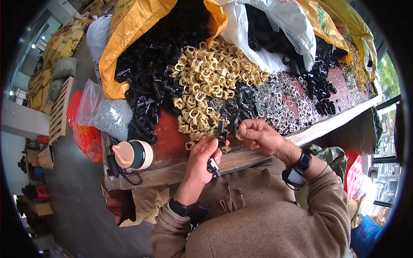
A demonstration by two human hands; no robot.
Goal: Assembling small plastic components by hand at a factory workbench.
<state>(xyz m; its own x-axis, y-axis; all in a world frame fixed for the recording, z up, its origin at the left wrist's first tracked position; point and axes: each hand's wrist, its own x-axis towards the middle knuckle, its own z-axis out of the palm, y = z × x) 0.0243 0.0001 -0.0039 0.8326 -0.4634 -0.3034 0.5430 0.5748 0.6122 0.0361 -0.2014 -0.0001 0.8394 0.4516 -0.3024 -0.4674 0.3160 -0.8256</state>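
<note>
My left hand (201, 158) is closed round a small black tubular fitting (221, 130), which stands up from the fingertips at the table's front edge. A black-and-silver piece (213, 167) shows by the lower fingers; its kind is unclear. Just to the right, my right hand (263, 138) pinches what looks like a gold-coloured ring (239, 135), mostly covered by the fingertips. The two hands are close together but apart. Right behind them lies a heap of gold-coloured rings (206, 81), with black plastic fittings (144, 99) to its left.
Orange (129, 30) and white sacks (288, 26) spill parts along the back. Silver clips (297, 103) spread at the right. A lidded bottle (140, 155) and a bag of screws (112, 118) stand left. The wooden table edge (172, 175) runs before me.
</note>
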